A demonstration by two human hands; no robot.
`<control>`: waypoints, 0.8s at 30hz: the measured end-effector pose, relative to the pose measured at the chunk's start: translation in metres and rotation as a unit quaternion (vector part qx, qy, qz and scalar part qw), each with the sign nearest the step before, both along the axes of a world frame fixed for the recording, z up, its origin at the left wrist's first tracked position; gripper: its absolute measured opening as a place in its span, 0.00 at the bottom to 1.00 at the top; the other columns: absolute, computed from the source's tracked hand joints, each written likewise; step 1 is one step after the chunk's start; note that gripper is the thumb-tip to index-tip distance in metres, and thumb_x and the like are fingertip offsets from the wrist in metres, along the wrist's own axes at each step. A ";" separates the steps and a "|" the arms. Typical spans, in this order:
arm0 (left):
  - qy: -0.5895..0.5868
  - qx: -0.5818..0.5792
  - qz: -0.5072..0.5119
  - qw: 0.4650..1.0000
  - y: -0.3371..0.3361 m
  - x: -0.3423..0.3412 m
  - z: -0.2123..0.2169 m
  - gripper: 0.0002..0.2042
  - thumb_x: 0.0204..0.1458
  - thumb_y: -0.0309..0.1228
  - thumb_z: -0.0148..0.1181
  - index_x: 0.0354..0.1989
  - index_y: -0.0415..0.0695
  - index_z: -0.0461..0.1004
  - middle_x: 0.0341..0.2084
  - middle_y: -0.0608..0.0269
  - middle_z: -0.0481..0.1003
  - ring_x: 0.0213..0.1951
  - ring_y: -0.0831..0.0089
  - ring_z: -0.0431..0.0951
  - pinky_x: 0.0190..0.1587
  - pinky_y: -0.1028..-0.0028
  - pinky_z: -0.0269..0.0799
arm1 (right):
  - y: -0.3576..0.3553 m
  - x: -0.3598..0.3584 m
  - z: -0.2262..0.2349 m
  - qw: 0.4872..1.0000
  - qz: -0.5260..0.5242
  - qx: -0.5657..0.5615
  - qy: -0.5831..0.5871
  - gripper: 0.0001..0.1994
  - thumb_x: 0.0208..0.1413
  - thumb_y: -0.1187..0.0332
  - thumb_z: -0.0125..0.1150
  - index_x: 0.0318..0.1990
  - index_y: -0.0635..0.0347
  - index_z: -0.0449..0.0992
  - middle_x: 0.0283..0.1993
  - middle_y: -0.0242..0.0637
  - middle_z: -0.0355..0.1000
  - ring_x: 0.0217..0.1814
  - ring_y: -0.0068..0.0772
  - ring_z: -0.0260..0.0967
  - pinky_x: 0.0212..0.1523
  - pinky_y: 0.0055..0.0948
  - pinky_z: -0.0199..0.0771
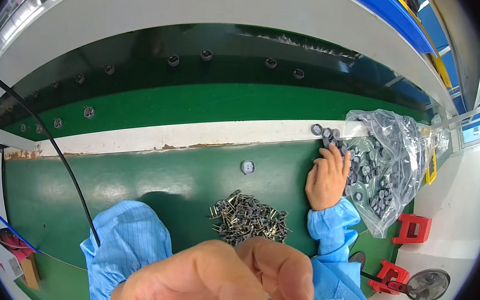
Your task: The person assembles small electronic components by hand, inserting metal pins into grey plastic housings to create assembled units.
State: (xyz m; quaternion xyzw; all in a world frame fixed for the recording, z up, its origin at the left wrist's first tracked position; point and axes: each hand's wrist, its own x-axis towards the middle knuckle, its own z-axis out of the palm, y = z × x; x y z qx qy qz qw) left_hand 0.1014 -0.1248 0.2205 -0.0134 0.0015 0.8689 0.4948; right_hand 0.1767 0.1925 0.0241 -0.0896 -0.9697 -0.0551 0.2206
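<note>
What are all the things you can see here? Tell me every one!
round grey parts: many, grey, in a loose heap at the bag's mouth on the right.
clear plastic bag: one, see-through, right side of the green table, holding more grey parts.
pile of small metal-pinned parts: one heap, dark with shiny pins, centre of the table.
single round part: one, grey, alone on the table above the pile.
green table: one, green with a white strip.
parts on the conveyor belt: several, grey, spaced along the dark green belt behind.
black cable: one, black, crossing the left side.
red stools: two, red, floor at right.
fan: one, grey, floor at lower right.
left hand: blue sleeve, close to the camera, fingers pinched together.
right hand: blue sleeve, fingers on the grey parts.
</note>
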 end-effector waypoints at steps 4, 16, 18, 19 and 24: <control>0.053 -0.003 0.030 0.998 -0.004 0.002 -0.006 0.23 0.46 0.05 0.64 0.45 0.44 0.66 0.58 0.36 0.59 0.47 0.67 0.67 0.38 0.75 0.80 | 0.008 -0.017 0.014 1.000 -0.016 -0.004 0.023 0.15 0.56 0.72 0.65 0.51 0.60 0.75 0.64 0.46 0.70 0.72 0.57 0.62 0.75 0.65 0.52; 0.092 0.115 0.077 0.986 0.024 0.002 -0.033 0.23 0.45 0.05 0.65 0.46 0.42 0.67 0.57 0.36 0.60 0.52 0.69 0.68 0.46 0.67 0.88 | -0.001 -0.036 -0.030 0.998 -0.032 0.022 -0.044 0.24 0.62 0.67 0.57 0.66 0.61 0.70 0.70 0.51 0.67 0.73 0.61 0.62 0.74 0.64 0.53; 0.199 0.220 0.099 0.950 0.026 -0.005 -0.047 0.24 0.44 0.05 0.65 0.46 0.41 0.66 0.58 0.36 0.60 0.52 0.70 0.68 0.44 0.67 0.88 | -0.029 -0.043 -0.022 0.999 0.021 -0.006 -0.041 0.25 0.62 0.71 0.53 0.67 0.62 0.69 0.71 0.51 0.67 0.74 0.56 0.63 0.75 0.60 0.54; 0.197 0.222 0.096 0.950 0.021 -0.009 -0.038 0.24 0.44 0.05 0.65 0.46 0.41 0.66 0.58 0.36 0.60 0.52 0.70 0.68 0.44 0.67 0.88 | -0.035 -0.040 -0.018 0.998 0.038 -0.017 -0.041 0.24 0.60 0.73 0.53 0.66 0.62 0.71 0.71 0.49 0.67 0.74 0.52 0.64 0.74 0.58 0.57; 0.163 0.013 0.118 0.979 0.008 0.012 -0.011 0.25 0.45 0.04 0.65 0.47 0.46 0.69 0.57 0.37 0.61 0.49 0.73 0.70 0.42 0.78 0.83 | -0.049 -0.021 -0.008 0.984 0.133 -0.111 -0.049 0.22 0.56 0.78 0.56 0.60 0.59 0.76 0.70 0.43 0.70 0.73 0.47 0.67 0.72 0.54 0.61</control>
